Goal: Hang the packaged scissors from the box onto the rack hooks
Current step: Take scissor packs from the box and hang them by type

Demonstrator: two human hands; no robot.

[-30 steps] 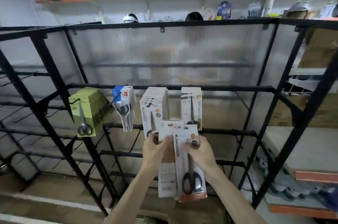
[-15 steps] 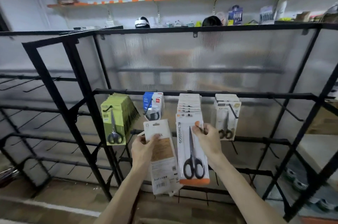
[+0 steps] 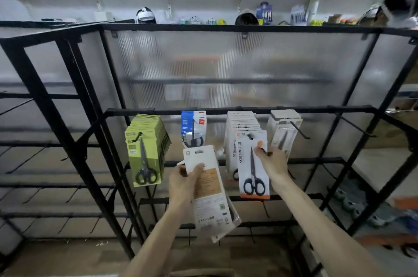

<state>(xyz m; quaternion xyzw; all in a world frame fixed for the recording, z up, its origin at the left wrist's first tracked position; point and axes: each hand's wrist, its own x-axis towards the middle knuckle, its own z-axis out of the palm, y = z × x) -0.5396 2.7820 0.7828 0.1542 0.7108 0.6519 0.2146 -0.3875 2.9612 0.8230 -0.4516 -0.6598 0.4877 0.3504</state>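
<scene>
The right hand is pinching the right edge of a white card pack of black-handled scissors with an orange bottom strip. Its thumb and forefinger are curled together on the card, and the other fingers are folded behind it. That pack is hanging upright at the front of a row of matching white packs on the black metal rack. A dark hook tip is showing at its hang hole, though I cannot tell whether the card is fully threaded on.

The left hand is gripping a stack of white packs turned back-side out, with a tan panel. The thumb is lying across the front card and the fingers are wrapping behind. This stack is tilting, with its lower end leaning right, in front of the rack and below a blue-and-white scissor pack. Green scissor packs are hanging on the left.
</scene>
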